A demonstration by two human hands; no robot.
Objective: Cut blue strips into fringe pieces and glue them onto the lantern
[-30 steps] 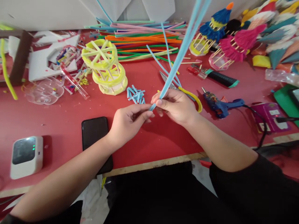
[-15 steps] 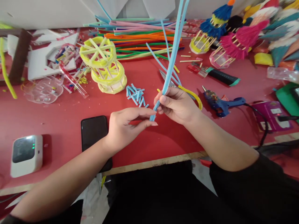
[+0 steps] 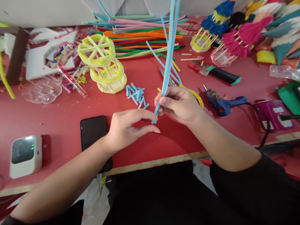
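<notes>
Several long light-blue pipe cleaners (image 3: 171, 53) stand nearly upright in a bundle, pinched by my right hand (image 3: 179, 103) near their lower ends. My left hand (image 3: 131, 126) is beside those ends, its thumb and forefinger apart, the forefinger at the tips. A pile of short cut blue pieces (image 3: 137, 94) lies on the red table just beyond my left hand. Scissors with yellow handles (image 3: 198, 97) lie partly hidden behind my right hand, with more blue pipe cleaners (image 3: 159, 61) across them.
A yellow round stick-frame model (image 3: 107, 75) stands left of the cut pieces. Colored pipe cleaners (image 3: 140, 34) lie along the back. A phone (image 3: 93, 131) is near my left wrist; a glue gun (image 3: 223, 101) and a box cutter (image 3: 222, 75) lie at right.
The thumb of my left hand has parted from the bundle's lower end, widening the gap to the forefinger. The bundle has tipped more upright in my right hand.
</notes>
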